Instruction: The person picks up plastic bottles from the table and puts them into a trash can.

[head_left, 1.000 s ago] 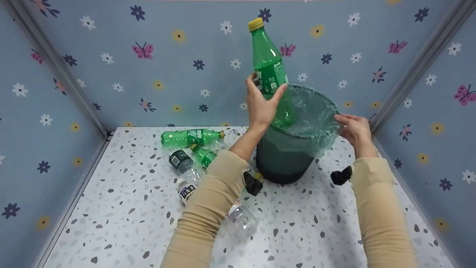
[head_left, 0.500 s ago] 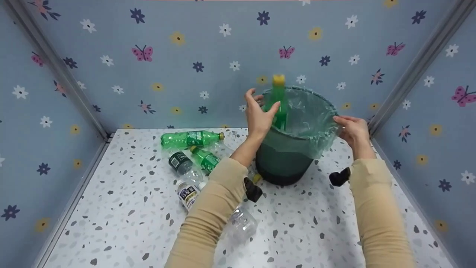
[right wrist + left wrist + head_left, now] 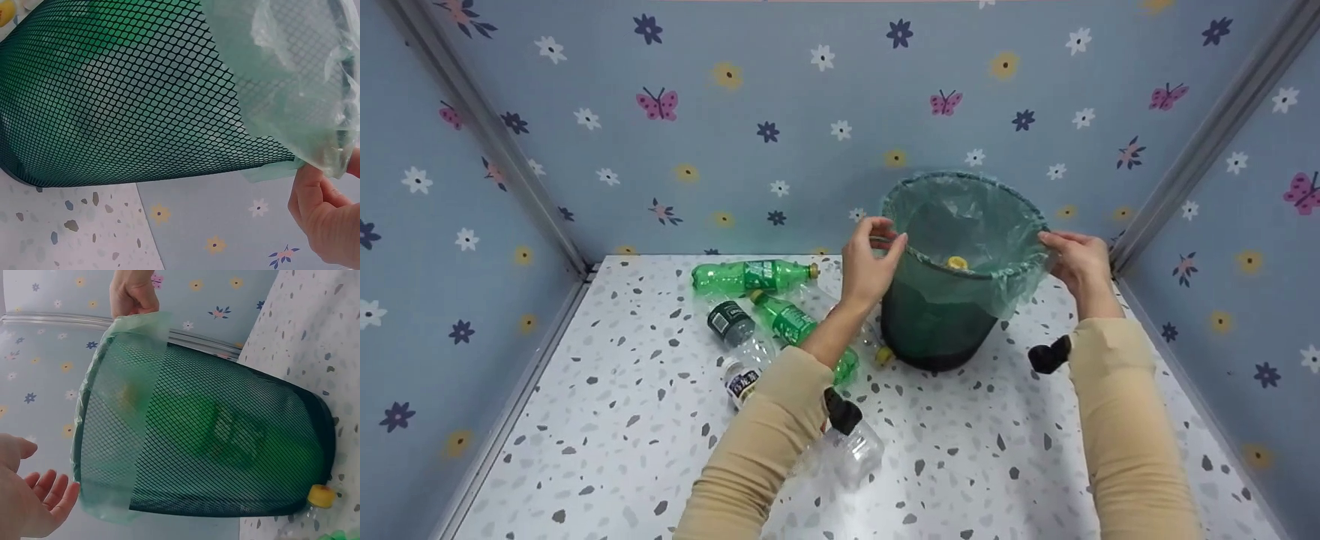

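A dark mesh wastebasket (image 3: 934, 330) stands on the table, lined with a thin green plastic bag (image 3: 115, 422) folded over its rim. Inside it is a green soda bottle, its yellow cap (image 3: 957, 263) showing just below the opening; the green body shows through the mesh in the left wrist view. My left hand (image 3: 872, 266) is beside the basket's left rim, fingers loosely bent and holding nothing. On the opposite side, my right hand (image 3: 1080, 262) pinches the bag at the rim between thumb and fingers, as the right wrist view (image 3: 329, 214) also shows.
Left of the basket several plastic bottles lie on the speckled table: a green bottle (image 3: 754, 277) at the back, another green bottle (image 3: 787, 319), a dark-labelled clear bottle (image 3: 731, 322) and a clear one (image 3: 859, 450). Patterned walls (image 3: 780, 75) enclose the table.
The green bottle has gone from my left hand down into the wastebasket. My left hand has let go and moved slightly down and left. The right hand keeps its hold on the rim.
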Action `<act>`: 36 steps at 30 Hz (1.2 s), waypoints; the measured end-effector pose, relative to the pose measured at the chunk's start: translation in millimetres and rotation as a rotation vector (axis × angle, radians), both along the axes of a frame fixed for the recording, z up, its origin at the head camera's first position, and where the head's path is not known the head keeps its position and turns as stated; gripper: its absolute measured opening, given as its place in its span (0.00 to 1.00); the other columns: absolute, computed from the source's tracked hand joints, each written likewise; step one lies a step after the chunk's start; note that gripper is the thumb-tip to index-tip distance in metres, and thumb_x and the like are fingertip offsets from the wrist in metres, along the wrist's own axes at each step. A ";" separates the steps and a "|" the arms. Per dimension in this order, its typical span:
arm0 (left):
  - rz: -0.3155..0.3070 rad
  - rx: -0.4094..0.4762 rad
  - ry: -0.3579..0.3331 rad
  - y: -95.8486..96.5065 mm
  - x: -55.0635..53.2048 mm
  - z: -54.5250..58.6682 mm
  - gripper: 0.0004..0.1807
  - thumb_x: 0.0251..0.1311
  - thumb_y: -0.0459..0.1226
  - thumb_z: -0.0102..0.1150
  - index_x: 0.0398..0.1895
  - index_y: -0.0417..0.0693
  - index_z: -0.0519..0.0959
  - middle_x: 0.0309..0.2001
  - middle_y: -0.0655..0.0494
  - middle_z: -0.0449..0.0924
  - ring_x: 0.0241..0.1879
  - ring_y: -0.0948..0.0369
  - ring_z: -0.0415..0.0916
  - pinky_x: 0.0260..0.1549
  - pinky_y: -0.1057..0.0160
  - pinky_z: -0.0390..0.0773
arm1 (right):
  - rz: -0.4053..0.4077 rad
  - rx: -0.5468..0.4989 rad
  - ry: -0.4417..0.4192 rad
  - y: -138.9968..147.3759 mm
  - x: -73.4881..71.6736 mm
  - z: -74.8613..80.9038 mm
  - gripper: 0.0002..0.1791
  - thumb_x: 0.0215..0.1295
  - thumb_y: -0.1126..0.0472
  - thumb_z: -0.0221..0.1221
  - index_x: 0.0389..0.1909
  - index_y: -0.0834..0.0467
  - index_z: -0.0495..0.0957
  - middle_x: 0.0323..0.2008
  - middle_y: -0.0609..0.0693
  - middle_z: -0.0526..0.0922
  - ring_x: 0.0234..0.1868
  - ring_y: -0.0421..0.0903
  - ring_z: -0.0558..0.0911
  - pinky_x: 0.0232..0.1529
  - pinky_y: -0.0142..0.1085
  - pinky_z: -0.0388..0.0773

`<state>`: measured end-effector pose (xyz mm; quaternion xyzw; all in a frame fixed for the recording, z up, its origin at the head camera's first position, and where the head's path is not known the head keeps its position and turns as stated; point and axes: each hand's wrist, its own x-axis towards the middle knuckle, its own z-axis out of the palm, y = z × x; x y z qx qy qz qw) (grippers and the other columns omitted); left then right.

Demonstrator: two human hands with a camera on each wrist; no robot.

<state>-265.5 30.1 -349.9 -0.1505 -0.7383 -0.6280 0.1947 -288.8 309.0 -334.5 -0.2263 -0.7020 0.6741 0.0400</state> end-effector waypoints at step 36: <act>-0.624 -1.031 -0.079 -104.1 59.0 -100.9 0.37 0.49 0.46 0.62 0.61 0.42 0.63 0.62 0.49 0.59 0.61 0.54 0.56 0.58 0.58 0.57 | -0.003 -0.008 0.002 0.9 0.1 -1.3 0.30 0.55 0.58 0.60 0.58 0.63 0.65 0.41 0.47 0.70 0.37 0.39 0.73 0.52 0.41 0.67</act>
